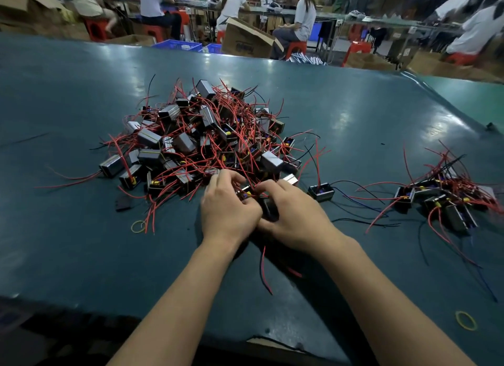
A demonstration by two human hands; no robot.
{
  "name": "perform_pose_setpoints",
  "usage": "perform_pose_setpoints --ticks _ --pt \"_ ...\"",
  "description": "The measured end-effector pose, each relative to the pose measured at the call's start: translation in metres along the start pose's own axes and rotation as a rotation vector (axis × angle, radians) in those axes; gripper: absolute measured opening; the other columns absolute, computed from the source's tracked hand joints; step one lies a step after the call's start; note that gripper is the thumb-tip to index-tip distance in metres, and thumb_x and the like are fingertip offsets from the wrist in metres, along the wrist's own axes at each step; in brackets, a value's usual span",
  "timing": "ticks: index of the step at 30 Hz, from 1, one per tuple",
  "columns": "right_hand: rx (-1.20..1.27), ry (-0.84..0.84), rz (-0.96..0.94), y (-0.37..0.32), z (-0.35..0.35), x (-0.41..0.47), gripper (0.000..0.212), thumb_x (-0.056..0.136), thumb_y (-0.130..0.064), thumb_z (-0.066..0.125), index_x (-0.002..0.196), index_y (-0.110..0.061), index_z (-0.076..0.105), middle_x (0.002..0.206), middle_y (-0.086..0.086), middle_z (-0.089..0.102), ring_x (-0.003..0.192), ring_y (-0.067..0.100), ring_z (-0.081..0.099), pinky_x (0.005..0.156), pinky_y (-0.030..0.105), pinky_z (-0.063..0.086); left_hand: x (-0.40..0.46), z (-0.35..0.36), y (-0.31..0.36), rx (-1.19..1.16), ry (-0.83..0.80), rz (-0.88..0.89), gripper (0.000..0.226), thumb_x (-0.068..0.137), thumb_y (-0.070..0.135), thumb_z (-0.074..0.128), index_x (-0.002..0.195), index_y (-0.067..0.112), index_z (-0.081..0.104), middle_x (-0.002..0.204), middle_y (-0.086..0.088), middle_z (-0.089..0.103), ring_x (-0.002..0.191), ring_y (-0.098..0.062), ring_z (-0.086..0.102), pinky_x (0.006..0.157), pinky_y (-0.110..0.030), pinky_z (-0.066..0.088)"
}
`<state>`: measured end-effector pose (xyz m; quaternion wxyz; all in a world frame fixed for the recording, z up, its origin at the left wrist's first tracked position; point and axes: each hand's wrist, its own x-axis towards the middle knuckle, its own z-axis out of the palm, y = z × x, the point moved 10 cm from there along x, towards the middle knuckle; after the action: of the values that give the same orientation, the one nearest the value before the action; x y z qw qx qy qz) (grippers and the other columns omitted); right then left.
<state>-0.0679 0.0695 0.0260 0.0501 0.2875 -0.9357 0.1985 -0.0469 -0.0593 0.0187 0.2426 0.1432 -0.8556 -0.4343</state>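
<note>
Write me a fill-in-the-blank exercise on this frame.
The left hand and right hand together hold one black box at the big pile's ____ edge.
Most wires in it are ____.
The smaller pile lies on the person's ____.
Loose rubber bands on the table are ____.
Missing: near; red; right; yellow.

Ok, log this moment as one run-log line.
hands: left hand and right hand both hold black module | where: near edge of big pile | right side: smaller pile | surface: green table
</note>
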Motion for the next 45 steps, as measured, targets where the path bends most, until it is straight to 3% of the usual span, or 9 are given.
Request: perform_pose_setpoints --ticks 7,10,17,21,26,35,39,43,45 --pt "1.067 0.24 0.33 0.069 -0.039 -0.005 0.022 0.088 0.0 0.063 0.104 -0.013 0.056 0.074 0.008 0.06 0.048 0.008 0.05 0.045 0.022 0.044 0.001 0.012 0.0 -0.037 -0.086 0.065 0.067 0.075 0.006 0.063 0.134 0.026 0.039 0.102 0.016 0.064 0.106 -0.018 0.059 0.1 -0.042 0.042" --pt "1.459 0.321 0.427 0.09 -0.046 -0.008 0.024 0.079 -0.004 0.055 0.102 -0.012 0.057 0.066 0.003 0.067 0.047 0.016 0.056 0.044 0.025 0.046 0.0 -0.009 0.007 -0.281 0.094 0.097 0.058 0.075 0.004 0.066 0.127 0.022 0.046 0.101 0.011 0.066 0.099 -0.004 0.061 0.091 -0.022 0.047" --pt "0.708 0.347 0.639 0.116 -0.048 -0.021 0.009 0.084 -0.023 0.057 0.079 -0.017 0.062 0.065 -0.006 0.057 0.055 0.014 0.05 0.052 0.025 0.038 -0.029 -0.05 0.05 -0.412 0.389 0.577 0.028 0.082 0.013 0.055 0.109 0.005 0.053 0.103 0.001 0.054 0.097 -0.008 0.055 0.087 -0.024 0.046" --pt "0.268 0.485 0.606 0.109 -0.064 -0.025 0.041 0.087 -0.038 0.061 0.12 -0.016 0.049 0.076 -0.003 0.061 0.08 0.025 0.053 0.076 0.036 0.04 -0.046 -0.025 0.08 -0.349 0.152 0.826 0.021 0.075 0.003 0.062 0.095 0.0 0.059 0.097 -0.007 0.06 0.09 -0.024 0.06 0.08 -0.033 0.051" --pt "0.889 0.389 0.242 0.071 -0.059 -0.006 0.064 0.092 -0.009 0.064 0.145 -0.02 0.029 0.079 -0.001 0.071 0.074 0.016 0.067 0.063 0.028 0.049 -0.045 0.034 0.078 0.036 -0.255 0.747 0.027 0.074 0.031 0.059 0.093 0.013 0.064 0.082 0.002 0.064 0.075 -0.019 0.06 0.072 -0.036 0.051" --pt "1.88 0.587 0.179 0.107 -0.093 -0.019 0.023 0.101 -0.008 0.031 0.106 -0.006 0.053 0.08 0.008 0.057 0.062 0.015 0.056 0.047 0.017 0.041 -0.034 0.003 0.08 -0.003 0.088 0.738 0.012 0.076 0.015 0.067 0.079 0.005 0.06 0.078 -0.006 0.057 0.074 -0.026 0.052 0.069 -0.042 0.047" --pt "1.297 0.694 0.457 0.138 -0.095 -0.028 0.024 0.102 -0.007 0.038 0.098 -0.01 0.061 0.081 0.007 0.061 0.061 0.014 0.061 0.051 0.02 0.049 -0.051 -0.018 0.09 -0.07 0.272 0.907 0.013 0.075 0.007 0.07 0.085 0.008 0.061 0.097 -0.007 0.066 0.092 -0.025 0.058 0.086 -0.037 0.046" --pt "0.3 0.482 0.682 0.136 -0.079 -0.028 0.024 0.096 -0.012 0.044 0.103 -0.003 0.066 0.099 0.019 0.064 0.09 0.036 0.06 0.075 0.037 0.045 -0.051 0.003 0.09 0.051 0.108 0.895 0.011 0.073 0.016 0.072 0.082 0.01 0.068 0.09 -0.001 0.067 0.087 -0.025 0.058 0.077 -0.041 0.046" --pt "0.125 0.416 0.72 0.128 -0.069 -0.026 0.026 0.093 -0.013 0.048 0.112 -0.009 0.065 0.113 0.019 0.058 0.101 0.038 0.056 0.081 0.035 0.039 -0.044 0.02 0.083 0.102 -0.053 0.823 0.014 0.072 0.018 0.072 0.082 0.011 0.066 0.082 0.0 0.062 0.078 -0.025 0.056 0.072 -0.043 0.046"
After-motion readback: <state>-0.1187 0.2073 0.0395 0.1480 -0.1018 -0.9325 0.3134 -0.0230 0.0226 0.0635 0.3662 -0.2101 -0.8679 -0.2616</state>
